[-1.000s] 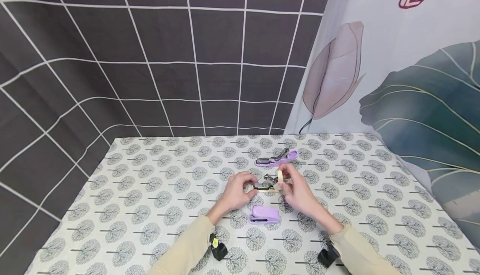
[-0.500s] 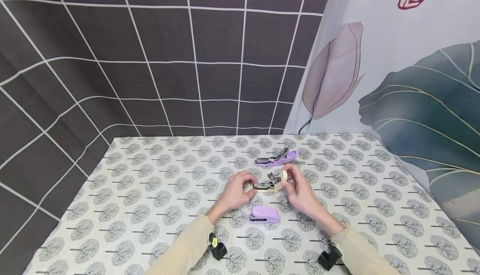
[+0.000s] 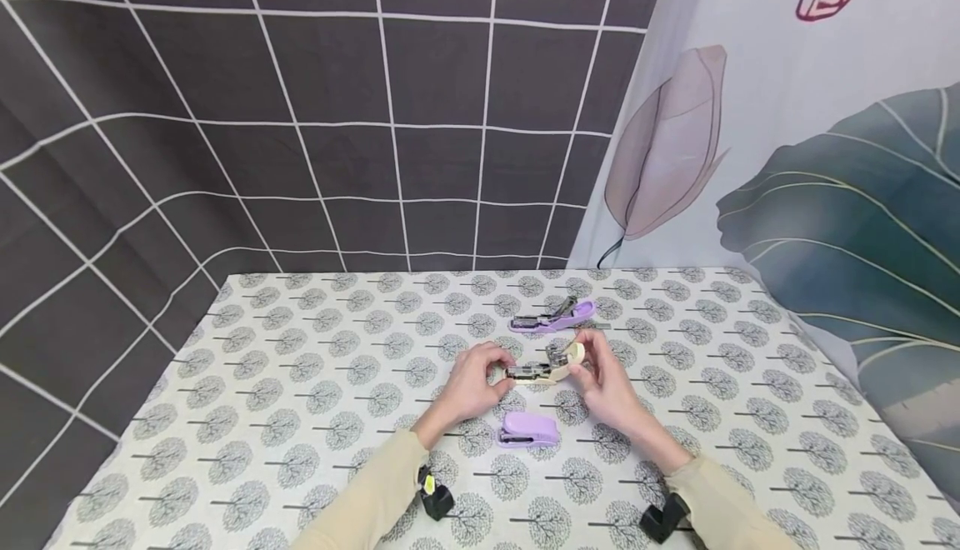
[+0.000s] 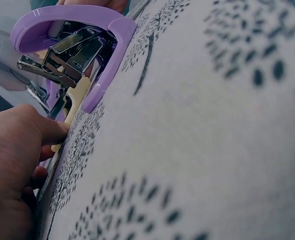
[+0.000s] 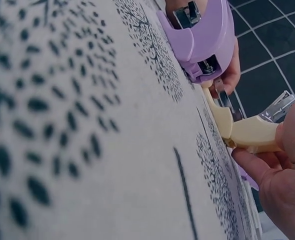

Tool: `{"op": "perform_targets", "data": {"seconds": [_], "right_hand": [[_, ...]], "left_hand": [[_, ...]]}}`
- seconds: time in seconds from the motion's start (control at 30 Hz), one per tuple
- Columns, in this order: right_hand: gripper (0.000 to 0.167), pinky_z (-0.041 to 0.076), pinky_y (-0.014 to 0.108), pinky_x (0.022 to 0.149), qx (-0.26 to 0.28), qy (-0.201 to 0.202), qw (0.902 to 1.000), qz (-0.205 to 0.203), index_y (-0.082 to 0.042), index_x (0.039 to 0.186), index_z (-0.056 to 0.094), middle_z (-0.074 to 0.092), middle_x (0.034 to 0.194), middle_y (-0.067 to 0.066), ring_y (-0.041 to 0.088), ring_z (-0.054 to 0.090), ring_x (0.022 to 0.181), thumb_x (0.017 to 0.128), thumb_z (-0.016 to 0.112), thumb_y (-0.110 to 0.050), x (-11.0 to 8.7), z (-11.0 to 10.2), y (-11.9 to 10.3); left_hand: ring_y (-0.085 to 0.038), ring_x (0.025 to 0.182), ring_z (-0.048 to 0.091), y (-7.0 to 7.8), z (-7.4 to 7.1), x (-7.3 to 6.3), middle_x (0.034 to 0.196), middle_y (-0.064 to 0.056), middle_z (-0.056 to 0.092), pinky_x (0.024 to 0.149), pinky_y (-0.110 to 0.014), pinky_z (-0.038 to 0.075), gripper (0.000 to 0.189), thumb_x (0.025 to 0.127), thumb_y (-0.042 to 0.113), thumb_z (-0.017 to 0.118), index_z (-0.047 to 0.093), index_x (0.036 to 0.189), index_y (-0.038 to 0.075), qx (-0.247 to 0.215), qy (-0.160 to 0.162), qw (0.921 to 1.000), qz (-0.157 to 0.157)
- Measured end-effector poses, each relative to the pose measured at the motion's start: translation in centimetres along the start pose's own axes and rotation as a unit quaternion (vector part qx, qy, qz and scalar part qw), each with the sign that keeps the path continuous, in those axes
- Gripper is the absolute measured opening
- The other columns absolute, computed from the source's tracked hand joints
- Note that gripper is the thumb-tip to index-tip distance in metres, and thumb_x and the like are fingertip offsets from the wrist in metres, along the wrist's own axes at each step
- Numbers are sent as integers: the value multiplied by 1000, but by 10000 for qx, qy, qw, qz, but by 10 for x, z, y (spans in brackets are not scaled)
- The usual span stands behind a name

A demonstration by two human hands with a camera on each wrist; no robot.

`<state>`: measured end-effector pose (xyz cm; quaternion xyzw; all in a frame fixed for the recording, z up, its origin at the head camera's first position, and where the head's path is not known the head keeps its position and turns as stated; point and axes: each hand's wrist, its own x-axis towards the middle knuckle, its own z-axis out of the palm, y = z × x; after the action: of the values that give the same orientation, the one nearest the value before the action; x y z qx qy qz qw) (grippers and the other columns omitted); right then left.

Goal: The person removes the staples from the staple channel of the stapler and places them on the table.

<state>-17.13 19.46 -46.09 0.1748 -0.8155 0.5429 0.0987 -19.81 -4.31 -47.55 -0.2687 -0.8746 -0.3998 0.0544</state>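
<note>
Between my two hands a cream stapler [image 3: 553, 375] lies opened out on the patterned tablecloth, its metal magazine showing. My left hand [image 3: 474, 379] pinches the left end of its base between thumb and fingers. On the other side, my right hand [image 3: 603, 379] holds the raised cream cover, thumb below and fingers around its end. In the right wrist view the cream cover [image 5: 255, 132] tilts up from the hinge, with a metal piece [image 5: 280, 106] standing beside it. Part of the cover is hidden by the right fingers.
Nearer to me, a closed purple stapler [image 3: 528, 429] sits on the cloth between the forearms. Behind the hands lies a second purple stapler [image 3: 553, 317], opened out. A dark grid curtain [image 3: 330, 117] hangs behind the table [image 3: 300, 333].
My right hand has swung the cream cover to the right and farther down, opening the stapler wider. My left hand stays at the base; both purple staplers are unmoved.
</note>
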Motion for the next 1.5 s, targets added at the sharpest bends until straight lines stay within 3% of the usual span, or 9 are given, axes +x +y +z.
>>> {"op": "perform_targets", "data": {"seconds": [0.1,0.23,0.4,0.63,0.8,1.17,1.5], "right_hand": [[35,51,21,80,153,-48,9997,178,5,119,44,59,102,14,19,60,95,89,54,19,-1,-1,1],[33,46,20,94,366,-113,9989,280,7,117,42,56,108,19,18,59,105,89,51,21,-1,-2,5],[34,49,25,92,660,-225,9966,438,7,116,40,54,111,22,16,59,105,88,48,24,-1,-4,8],[32,52,31,90,1062,-314,9915,681,8,117,37,52,116,27,26,60,106,90,45,23,-2,-6,7],[31,52,31,89,1181,-297,9907,604,10,116,37,52,116,29,18,60,102,90,44,23,-3,-6,8],[32,52,35,90,1673,-326,9799,1037,10,119,32,47,114,29,19,62,103,90,39,24,-6,-7,12],[34,51,35,91,1780,-281,9780,1053,10,120,30,47,114,29,15,61,103,91,39,24,-8,-7,16]], "left_hand": [[-11,75,51,0,0,0,91,4,64,74,-29,42,23,79,6,80,71,100,10,-28,-10,10000,-8],[-11,75,51,0,0,0,92,4,65,75,-30,42,22,79,6,80,71,100,10,-53,-28,10000,-40],[-9,76,51,0,0,0,92,6,64,78,-32,41,23,80,8,80,71,100,11,-20,-47,9999,-104],[-10,78,52,1,-1,-1,93,5,64,78,-32,42,23,80,8,80,71,101,11,-47,-72,9999,-138],[-9,76,50,0,0,-1,93,6,64,75,-29,42,24,80,8,80,71,102,12,-32,-100,9998,-149],[-11,76,52,0,0,0,92,4,65,72,-27,43,23,80,6,80,71,100,10,-33,0,10000,-25],[-11,74,50,0,0,0,91,4,64,71,-27,41,23,79,7,81,71,100,10,-3,16,10000,74]]}}
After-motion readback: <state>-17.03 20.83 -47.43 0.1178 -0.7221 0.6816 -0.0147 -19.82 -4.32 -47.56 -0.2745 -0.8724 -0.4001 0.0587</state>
